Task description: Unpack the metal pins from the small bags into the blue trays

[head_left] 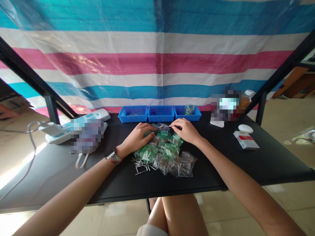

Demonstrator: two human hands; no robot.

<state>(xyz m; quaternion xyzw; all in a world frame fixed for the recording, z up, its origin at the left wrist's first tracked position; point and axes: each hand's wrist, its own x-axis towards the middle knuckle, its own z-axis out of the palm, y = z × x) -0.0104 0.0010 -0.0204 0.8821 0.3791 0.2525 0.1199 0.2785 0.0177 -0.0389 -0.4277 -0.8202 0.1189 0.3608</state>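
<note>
A pile of small clear and green plastic bags (169,151) lies at the middle of the black table, with small metal parts inside the bags. My left hand (140,135) rests on the upper left of this pile, fingers stretched out. At the pile's far right side, my right hand (183,129) is closed on a slim, dark, rod-like tool (166,126), whose thin end points left over the far bags. Its exact kind is too small to tell. Several loose silvery pins (142,166) are scattered at the pile's near left edge.
Behind the pile stand three blue bins: left (133,114), middle (160,114) and right (188,114), the last with a bag inside. A white power strip (85,122) and cables lie at left. To the right are a small red-and-white box (246,140) and a white oval thing (245,128).
</note>
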